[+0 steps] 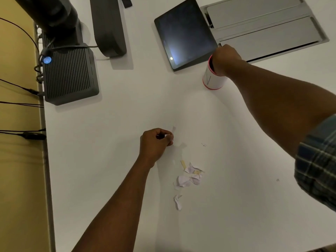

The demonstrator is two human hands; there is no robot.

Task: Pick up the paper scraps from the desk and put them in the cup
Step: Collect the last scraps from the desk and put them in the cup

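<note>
Our left hand (156, 142) was curled over the middle of the desk (109, 160), thumb and fingertips pressed together in a pinch. A pale sliver showed at the fingertips, but we could not tell whether it was a scrap held in the pinch or one lying on the white surface just beside it.

Nearest to us, the paper scraps (189, 177) lay loose on the desk: one white curl closest, then a small heap of lilac and yellowish bits, none of them touched. A few faint specks sat off to the right.

Farther off, our right hand (225, 59) was closed at the mouth of the cup (213, 79), fingers dipped past the red rim; what it gripped, if anything, was hidden. The cup stood upright, white with red bands, beside a dark tablet (183, 33). Its inside was blocked from view, so we could not say what it held.

We judged the job partly done at best, with most of the heap left to move.
</note>
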